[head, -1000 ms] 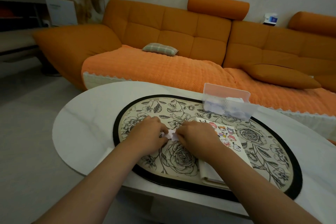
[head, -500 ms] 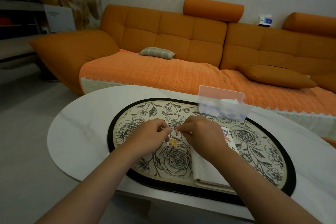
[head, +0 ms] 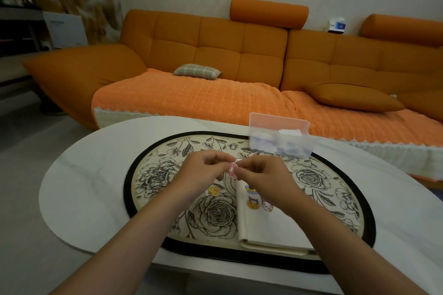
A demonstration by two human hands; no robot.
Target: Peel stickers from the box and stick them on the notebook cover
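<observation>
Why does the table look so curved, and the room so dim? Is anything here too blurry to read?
Head view: the wide-angle lens bows the table and sofa lines, and the light is dim and warm, without glare. Head view: the pink sticker pinched between left hand and right hand is small and soft, its picture unreadable. The clear box contents look hazy.

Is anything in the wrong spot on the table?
Yes, one thing. A yellow sticker lies on the flowered mat, just left of the notebook, not on its cover with the other stickers. The left hand and right hand pinch a pink sticker above it.
</observation>
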